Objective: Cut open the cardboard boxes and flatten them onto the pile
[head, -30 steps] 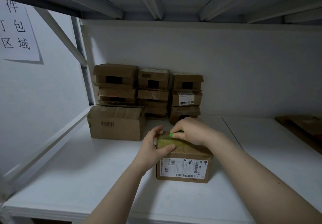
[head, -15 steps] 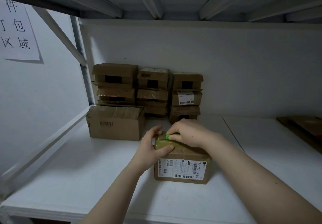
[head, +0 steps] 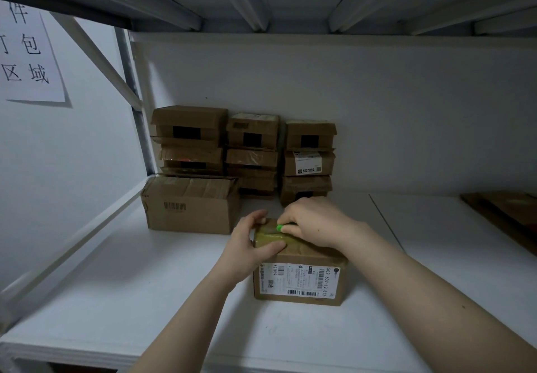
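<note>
currently: labelled box (head: 300, 281) stands on white shelf (head: 145, 300), in front of stacked boxes (head: 247, 152). left hand (head: 250, 249) grips its top left corner, thumb across the taped top. right hand (head: 313, 221) curls round a green-tipped cutter (head: 279, 228), tip on the tape seam.

Taped, labelled box (head: 299, 282) upright; green cutter (head: 279, 228) seemingly against top tape.

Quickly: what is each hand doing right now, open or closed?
Left hand: closed, gripping the labelled box.
Right hand: closed, holding the green cutter on the box top.
</note>
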